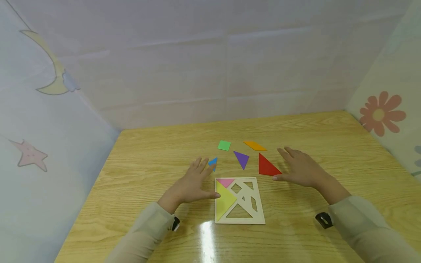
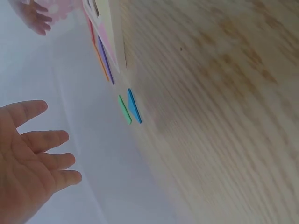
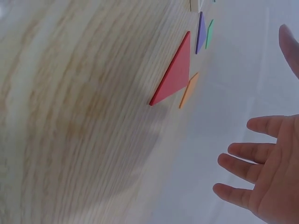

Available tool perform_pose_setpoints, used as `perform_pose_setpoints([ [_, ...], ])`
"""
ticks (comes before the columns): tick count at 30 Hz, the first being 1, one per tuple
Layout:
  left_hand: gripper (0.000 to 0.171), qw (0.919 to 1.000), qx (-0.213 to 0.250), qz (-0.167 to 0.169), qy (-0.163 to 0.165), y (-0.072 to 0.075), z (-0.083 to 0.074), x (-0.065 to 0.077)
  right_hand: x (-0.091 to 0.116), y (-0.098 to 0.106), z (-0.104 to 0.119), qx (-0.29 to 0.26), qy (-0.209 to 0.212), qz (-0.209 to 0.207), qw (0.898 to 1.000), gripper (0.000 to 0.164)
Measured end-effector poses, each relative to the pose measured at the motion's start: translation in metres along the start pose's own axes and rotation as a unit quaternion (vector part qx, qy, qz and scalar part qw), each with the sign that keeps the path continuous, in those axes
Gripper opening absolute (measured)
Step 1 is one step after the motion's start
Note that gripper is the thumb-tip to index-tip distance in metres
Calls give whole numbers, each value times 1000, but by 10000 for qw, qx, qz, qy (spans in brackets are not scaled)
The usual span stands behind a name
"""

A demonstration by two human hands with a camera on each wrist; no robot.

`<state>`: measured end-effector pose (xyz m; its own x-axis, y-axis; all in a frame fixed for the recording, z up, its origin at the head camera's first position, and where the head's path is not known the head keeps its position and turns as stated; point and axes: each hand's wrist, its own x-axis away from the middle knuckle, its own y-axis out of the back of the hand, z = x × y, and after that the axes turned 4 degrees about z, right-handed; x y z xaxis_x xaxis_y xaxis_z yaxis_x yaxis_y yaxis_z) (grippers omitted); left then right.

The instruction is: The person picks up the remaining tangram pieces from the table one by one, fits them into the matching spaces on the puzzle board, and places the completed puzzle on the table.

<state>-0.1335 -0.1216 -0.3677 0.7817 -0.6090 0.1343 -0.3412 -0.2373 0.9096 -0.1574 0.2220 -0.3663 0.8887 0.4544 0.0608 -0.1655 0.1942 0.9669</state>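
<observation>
A pale tangram board [image 1: 258,215] lies on the table with a large yellow triangle [image 1: 225,202] and a small pink triangle [image 1: 226,182] set in its left side. The other recesses show bare. My left hand [image 1: 192,182], fingers spread, hovers left of the board; its thumb overlaps the yellow triangle and its fingertips come close to a small blue triangle [image 1: 214,163]. My right hand [image 1: 300,170] is raised with fingers apart, holding nothing, its thumb tip at the corner of a large red triangle [image 1: 267,167] in the head view. Both palms look bare in the wrist views.
Beyond the board lie a green square [image 1: 224,145], a purple triangle [image 1: 242,159] and an orange parallelogram [image 1: 255,146], flat on the wooden table [image 1: 148,153]. Pale printed cloth walls [image 1: 204,80] stand along the table's back and sides.
</observation>
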Motion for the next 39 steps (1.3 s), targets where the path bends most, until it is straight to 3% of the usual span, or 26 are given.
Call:
perform_pose_setpoints([
  [14, 92, 9992, -14, 376, -141, -10, -2, -6, -6, -7, -4, -44, -79, 168, 9998, 96],
  [29, 89, 9975, -111, 640, -274, -20, -3, -11, -11, -19, -12, -437, -290, 498, 9974, 93],
  [39, 77, 9937, -626, 825, -422, -28, -4, -15, -19, -22, -9, -381, -180, 601, 9973, 86],
])
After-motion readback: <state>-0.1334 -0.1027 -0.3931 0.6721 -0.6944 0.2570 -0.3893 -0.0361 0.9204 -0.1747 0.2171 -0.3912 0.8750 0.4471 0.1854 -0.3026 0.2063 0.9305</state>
